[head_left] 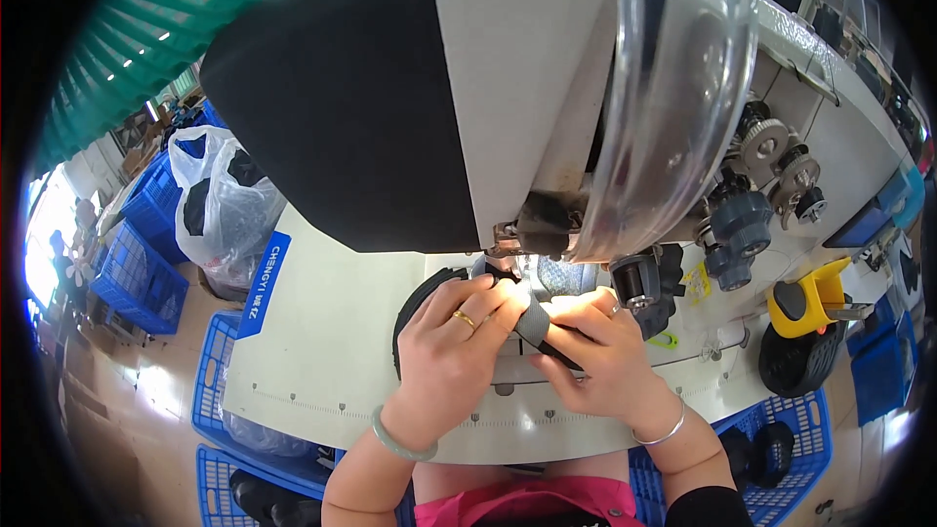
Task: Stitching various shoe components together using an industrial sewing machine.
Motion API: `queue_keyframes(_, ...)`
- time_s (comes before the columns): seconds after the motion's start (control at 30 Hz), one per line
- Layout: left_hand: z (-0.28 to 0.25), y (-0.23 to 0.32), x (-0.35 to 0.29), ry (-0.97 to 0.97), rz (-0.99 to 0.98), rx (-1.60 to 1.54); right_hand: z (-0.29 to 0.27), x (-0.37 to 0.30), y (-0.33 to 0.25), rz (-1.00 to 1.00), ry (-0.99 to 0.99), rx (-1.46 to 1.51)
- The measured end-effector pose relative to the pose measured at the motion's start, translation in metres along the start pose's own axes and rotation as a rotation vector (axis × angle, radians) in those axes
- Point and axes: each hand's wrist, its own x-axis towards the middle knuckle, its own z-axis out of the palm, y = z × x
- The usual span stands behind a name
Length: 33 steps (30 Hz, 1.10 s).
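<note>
"Blue crates [137, 278] are standing at left; a sewing machine [356, 117] is looming over the pale desk [322, 361]."
"Where is the gray-and-black band [533, 324] lying?"
"Beneath the machine, where the right hand's [607, 356] grip is pinching its near edge between thumb and fingers."
"And the left?"
"The left hand [444, 351] is resting bent fingers at its left side; glare is washing out the tips, so I can't tell whether they're pinching."

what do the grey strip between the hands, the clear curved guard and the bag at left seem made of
Grey strip: probably woven fabric, matte, going by its fine textured surface.
Clear curved guard: likely hard plastic, glossy, see-through with bright reflections.
Bag: apparently thin plastic film, crinkled, whitish and translucent.
</note>
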Motion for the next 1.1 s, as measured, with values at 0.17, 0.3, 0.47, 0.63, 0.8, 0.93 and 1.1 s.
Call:
queue_keyframes(0.17,0.002,0.003,-0.002,-0.037,-0.003,0.069,0.0,0.0,0.01,-0.074,0.129,0.092)
queue_keyframes(0.3,0.003,0.004,-0.002,-0.038,0.016,0.091,-0.002,0.003,0.013,-0.072,0.167,0.129)
queue_keyframes(0.47,0.0,0.01,-0.001,-0.056,-0.007,0.098,-0.003,0.005,0.02,-0.104,0.19,0.213)
queue_keyframes(0.63,0.001,0.01,-0.003,-0.046,-0.008,0.102,-0.006,0.007,0.022,-0.095,0.175,0.253)
queue_keyframes(0.8,0.003,0.011,-0.008,-0.015,0.026,0.17,-0.006,0.004,0.022,-0.155,0.173,0.232)
queue_keyframes(0.93,0.005,0.004,-0.01,0.036,0.002,0.102,-0.008,-0.003,0.008,0.07,0.268,-0.172)
queue_keyframes(1.1,0.006,-0.005,-0.009,0.087,-0.056,-0.063,-0.019,0.004,0.008,0.166,-0.153,-0.252)
